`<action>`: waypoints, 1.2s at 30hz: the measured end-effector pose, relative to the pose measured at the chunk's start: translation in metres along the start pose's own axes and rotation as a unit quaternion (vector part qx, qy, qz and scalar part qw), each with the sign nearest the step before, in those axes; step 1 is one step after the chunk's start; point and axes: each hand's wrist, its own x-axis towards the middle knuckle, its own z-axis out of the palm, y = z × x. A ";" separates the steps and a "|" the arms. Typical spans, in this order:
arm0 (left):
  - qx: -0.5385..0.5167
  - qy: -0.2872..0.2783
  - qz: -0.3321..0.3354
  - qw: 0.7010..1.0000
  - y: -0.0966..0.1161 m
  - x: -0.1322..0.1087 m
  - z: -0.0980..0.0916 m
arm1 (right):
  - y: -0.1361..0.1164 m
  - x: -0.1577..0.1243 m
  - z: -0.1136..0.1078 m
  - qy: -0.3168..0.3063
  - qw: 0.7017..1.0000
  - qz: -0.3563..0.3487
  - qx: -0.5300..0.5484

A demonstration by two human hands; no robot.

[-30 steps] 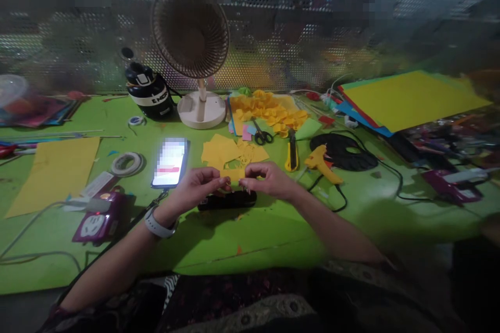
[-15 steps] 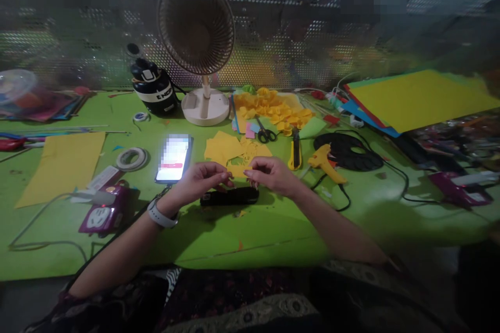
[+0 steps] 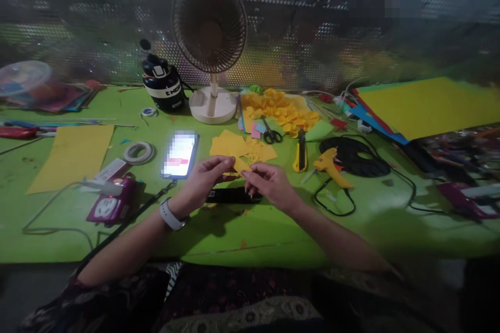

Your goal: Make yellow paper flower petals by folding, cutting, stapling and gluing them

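Between my two hands is a small piece of yellow paper (image 3: 239,165). My left hand (image 3: 211,174), with a pale watch on its wrist, pinches the paper's left side. On the other side my right hand (image 3: 269,184) grips it between thumb and fingers. Just below them a black, long flat object (image 3: 230,196) lies on the green table (image 3: 219,234), partly covered by my fingers. Cut yellow paper pieces and scraps (image 3: 226,144) lie right behind my hands. A lit phone (image 3: 179,153) rests to the left of my left hand.
Black scissors (image 3: 272,136), a yellow box cutter (image 3: 300,153) and a yellow glue gun (image 3: 332,166) with its cord lie to the right. Behind stand a fan (image 3: 213,106) and a dark bottle (image 3: 166,94). A tape roll (image 3: 139,152) and a purple power outlet (image 3: 111,203) are at left.
The yellow paper has turned from lying flat across to slanting between my fingers. My hands are slightly closer together, and the whole view has shifted a little to the left.
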 end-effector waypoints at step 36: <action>0.098 -0.094 -0.004 0.991 -0.003 -0.003 -0.001 | 0.016 0.005 -0.012 0.096 0.916 -0.285 -0.266</action>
